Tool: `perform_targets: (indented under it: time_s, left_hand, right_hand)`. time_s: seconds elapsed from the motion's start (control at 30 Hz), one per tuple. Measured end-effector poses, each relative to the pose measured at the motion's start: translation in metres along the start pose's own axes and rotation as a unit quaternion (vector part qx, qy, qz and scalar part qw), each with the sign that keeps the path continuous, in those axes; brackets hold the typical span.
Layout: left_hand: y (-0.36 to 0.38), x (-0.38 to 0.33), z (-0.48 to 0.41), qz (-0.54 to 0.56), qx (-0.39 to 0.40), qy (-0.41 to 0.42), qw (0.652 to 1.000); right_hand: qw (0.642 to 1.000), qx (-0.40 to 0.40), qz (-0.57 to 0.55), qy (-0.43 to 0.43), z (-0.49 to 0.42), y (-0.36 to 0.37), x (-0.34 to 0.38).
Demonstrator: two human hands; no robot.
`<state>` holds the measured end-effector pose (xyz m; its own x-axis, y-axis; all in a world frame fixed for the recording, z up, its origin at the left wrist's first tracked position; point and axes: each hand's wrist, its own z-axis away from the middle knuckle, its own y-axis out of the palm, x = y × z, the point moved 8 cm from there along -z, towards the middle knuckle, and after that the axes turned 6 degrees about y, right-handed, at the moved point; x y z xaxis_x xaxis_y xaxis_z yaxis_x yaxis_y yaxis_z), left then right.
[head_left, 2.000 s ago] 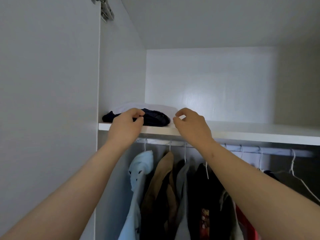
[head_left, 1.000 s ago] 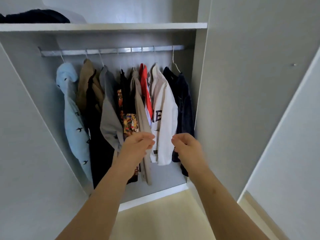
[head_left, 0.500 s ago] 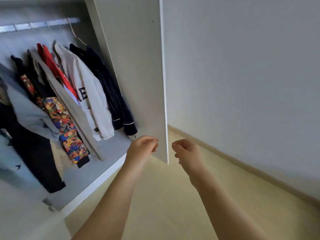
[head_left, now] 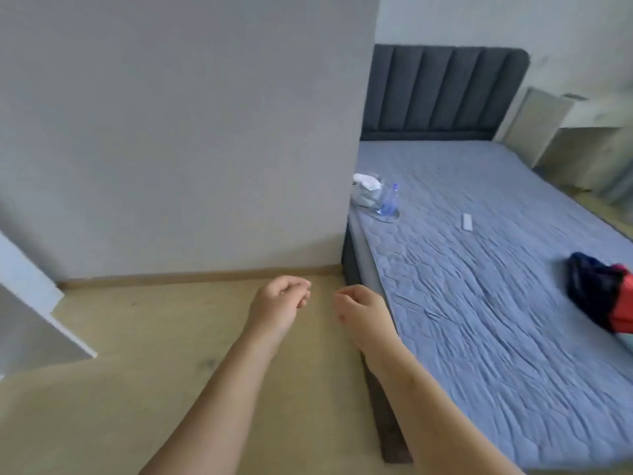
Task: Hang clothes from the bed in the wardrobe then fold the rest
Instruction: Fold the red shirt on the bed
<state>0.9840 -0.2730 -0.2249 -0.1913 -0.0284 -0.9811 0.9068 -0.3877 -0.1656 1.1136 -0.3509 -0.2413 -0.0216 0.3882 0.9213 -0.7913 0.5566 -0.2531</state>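
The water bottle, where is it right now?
Head view, upper middle: the water bottle is on the bed, beside a white bundle, near the wall corner.

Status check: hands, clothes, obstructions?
Empty, loosely curled: left hand, right hand. On bed: navy-and-red clothes, right edge of view. Apart from them: bottle, plastic bag.

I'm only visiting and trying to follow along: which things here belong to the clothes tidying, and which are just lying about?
Part of the job:
- dark and red clothes, on the bed
- left hand and right hand, both holding nothing

Just lying about, all on the bed:
- clear bottle
- crumpled white bag
- small flat white object
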Motion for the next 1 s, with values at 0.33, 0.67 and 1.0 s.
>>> perform_targets:
  time_s: [0.33,0.67,1.0]
  left_hand:
    - [0.325,-0.029,0.091,-0.008,0.249,0.007,0.969]
    - [0.532,-0.041,0.104,-0.042,0.382,0.017,0.923]
    - [0.738,-0.058,0.037,-0.106,0.414,0.001,0.904]
  right_hand:
    - [0.969,-0.210,-0.073,0.105,0.063,-0.311,-0.114]
    - [0.931,-0.306,-0.126,0.152,0.043,-0.483,-0.184]
    - [0.922,-0.308,-0.140,0.188,-0.079,-0.648,-0.210]
